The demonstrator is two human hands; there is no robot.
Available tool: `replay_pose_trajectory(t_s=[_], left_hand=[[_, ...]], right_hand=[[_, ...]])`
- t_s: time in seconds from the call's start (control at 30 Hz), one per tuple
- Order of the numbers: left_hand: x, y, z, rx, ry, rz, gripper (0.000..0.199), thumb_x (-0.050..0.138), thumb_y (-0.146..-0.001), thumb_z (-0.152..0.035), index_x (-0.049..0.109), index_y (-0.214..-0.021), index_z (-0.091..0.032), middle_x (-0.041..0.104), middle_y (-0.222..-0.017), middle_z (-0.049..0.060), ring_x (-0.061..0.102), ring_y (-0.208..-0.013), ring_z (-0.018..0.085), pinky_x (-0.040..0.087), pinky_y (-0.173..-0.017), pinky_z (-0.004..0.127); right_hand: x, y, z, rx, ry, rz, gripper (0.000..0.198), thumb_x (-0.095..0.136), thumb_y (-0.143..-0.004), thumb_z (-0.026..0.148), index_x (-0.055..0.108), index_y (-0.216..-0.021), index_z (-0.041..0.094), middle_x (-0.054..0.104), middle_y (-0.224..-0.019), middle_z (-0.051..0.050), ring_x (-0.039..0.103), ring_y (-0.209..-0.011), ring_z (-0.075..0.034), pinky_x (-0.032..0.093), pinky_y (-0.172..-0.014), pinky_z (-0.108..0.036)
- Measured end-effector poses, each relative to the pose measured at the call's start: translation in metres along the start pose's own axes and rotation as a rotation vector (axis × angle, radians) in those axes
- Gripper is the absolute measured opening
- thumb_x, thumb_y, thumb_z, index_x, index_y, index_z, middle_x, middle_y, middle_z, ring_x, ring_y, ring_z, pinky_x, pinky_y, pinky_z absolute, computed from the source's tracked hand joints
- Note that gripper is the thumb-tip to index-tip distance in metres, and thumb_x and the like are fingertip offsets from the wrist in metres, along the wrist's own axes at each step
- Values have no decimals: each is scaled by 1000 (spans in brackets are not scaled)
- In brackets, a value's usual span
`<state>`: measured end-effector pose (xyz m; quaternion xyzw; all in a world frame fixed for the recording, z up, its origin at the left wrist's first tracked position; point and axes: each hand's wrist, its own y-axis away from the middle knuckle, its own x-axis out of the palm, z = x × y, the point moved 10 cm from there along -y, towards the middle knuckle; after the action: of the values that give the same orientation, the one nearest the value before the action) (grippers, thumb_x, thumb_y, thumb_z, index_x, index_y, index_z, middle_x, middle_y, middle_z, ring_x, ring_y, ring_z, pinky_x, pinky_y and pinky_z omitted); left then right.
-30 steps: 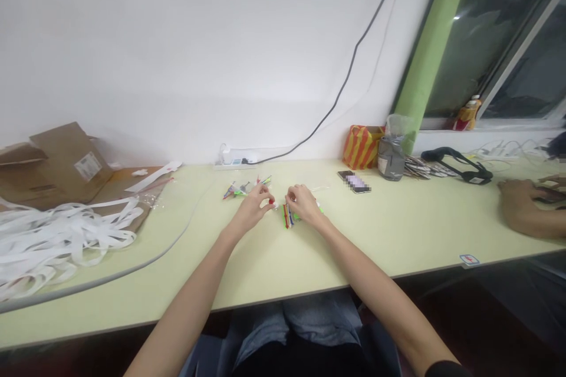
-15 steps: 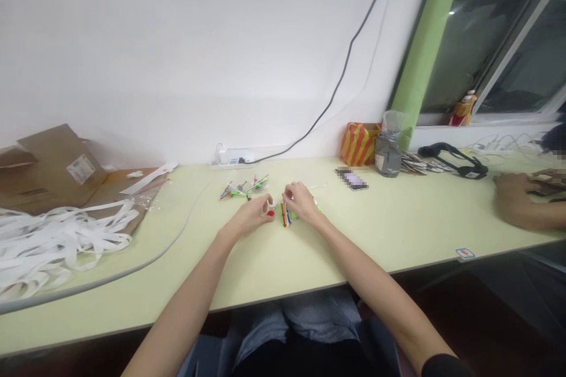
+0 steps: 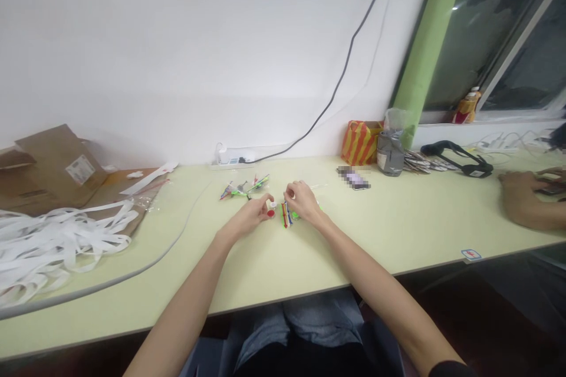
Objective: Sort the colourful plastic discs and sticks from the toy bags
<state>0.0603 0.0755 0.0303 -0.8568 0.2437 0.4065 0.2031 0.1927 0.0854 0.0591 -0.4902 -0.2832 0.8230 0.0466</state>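
My left hand (image 3: pixel 253 214) rests low over the table, thumb and forefinger curved apart beside a small white round piece (image 3: pixel 273 205) and a red round piece (image 3: pixel 270 213). No clear grip on either piece shows. Just right of these stands or lies a small bundle of red, white, blue and green strips (image 3: pixel 286 215). Over its far end, my right hand (image 3: pixel 302 200) has its fingertips pinched together; what they hold is too small to make out. A bright green piece (image 3: pixel 296 215) shows partly under the right palm. Behind my left hand lie several coloured plastic parts (image 3: pixel 245 187).
White strapping (image 3: pixel 66 241) and cardboard (image 3: pixel 62 165) cover the left side, with a grey cable (image 3: pixel 145 265) alongside. A power strip (image 3: pixel 234 158) lies by the wall. Right are a phone (image 3: pixel 354 178), striped bag (image 3: pixel 360 142), grey pouch (image 3: pixel 390 153), black headset (image 3: pixel 460 159) and another person's hand (image 3: pixel 522 191).
The view shifts slightly. My left forefinger and thumb show a little more of the white piece between them; my right hand stays pinched above the coloured strips.
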Motion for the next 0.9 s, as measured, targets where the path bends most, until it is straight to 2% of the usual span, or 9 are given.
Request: replay_pose_trajectory(t_s=[0.27, 0.37, 0.47, 0.57, 0.7, 0.9], left_hand=[[-4, 3, -5, 14, -98, -51, 58, 57, -87, -36, 41, -141, -24, 61, -79, -1, 58, -71, 19, 43, -71, 31], [-11, 5, -5, 19, -126, -124, 66, 58, -87, -35, 34, -148, -28, 63, -108, 6, 61, -92, 22, 45, -87, 35], [-9, 5, -4, 40, -61, -119, 71, 59, -88, -34, 28, -152, -32, 58, -130, 9, 58, -113, 24, 42, -100, 38], [-2, 3, -2, 34, -7, -80, 72, 59, -88, -34, 28, -153, -31, 62, -124, 8, 59, -111, 24, 42, -101, 39], [0, 1, -2, 33, 11, -89, 72, 59, -88, -37, 29, -153, -31, 65, -114, 6, 62, -105, 23, 44, -98, 37], [1, 3, -3, 35, -38, -97, 70, 58, -89, -37, 30, -153, -31, 65, -115, 7, 60, -106, 24, 44, -97, 38]], right_hand=[[6, 0, -1, 21, 4, 30, 17, 51, -91, 20, 56, -75, 20, 62, -79, -4, 51, -81, -19, 34, -74, -29], [7, 0, -1, 18, -6, 26, 17, 51, -91, 19, 56, -75, 20, 62, -79, -4, 51, -81, -19, 34, -74, -29], [7, 0, 0, 14, -12, 25, 17, 51, -91, 19, 56, -75, 20, 62, -79, -4, 52, -82, -19, 35, -75, -28], [6, 0, 0, 12, -21, 30, 17, 52, -91, 19, 56, -75, 19, 63, -80, -5, 52, -82, -19, 35, -75, -28], [4, 1, 0, 15, -35, 24, 18, 52, -91, 20, 56, -74, 19, 63, -79, -5, 52, -82, -19, 35, -75, -28], [2, 2, 1, 29, -42, 30, 18, 52, -91, 19, 55, -73, 19, 64, -79, -5, 52, -81, -19, 35, -75, -28]])
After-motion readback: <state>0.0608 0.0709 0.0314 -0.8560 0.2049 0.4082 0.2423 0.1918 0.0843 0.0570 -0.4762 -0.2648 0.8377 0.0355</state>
